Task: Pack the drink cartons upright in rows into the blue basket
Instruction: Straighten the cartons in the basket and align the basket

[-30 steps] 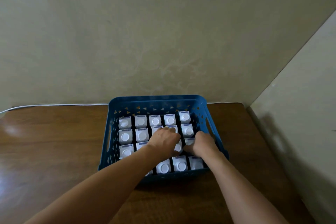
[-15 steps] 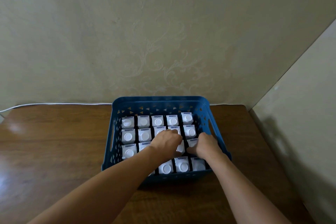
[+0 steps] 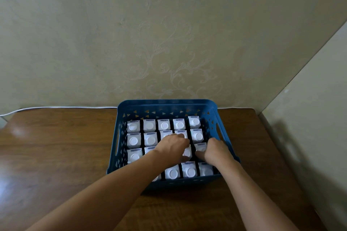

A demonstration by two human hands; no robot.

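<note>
Head cam looks down on a blue perforated plastic basket (image 3: 120,137) sitting on a brown wooden table (image 3: 56,146), pretty much full of white drink cartons with round white caps (image 3: 150,139), all upright in neat rows. The left hand (image 3: 171,148) curls loosely over the middle cartons, and the right hand (image 3: 216,151) rests beside it, fingers bent down, around a carton, though the actual grip is hidden. No loose cartons in sight, so it looks like final nudging only.

drink cartons (image 3: 149,139) — white, upright, rows | blue basket (image 3: 167,106) — nearly full
</note>
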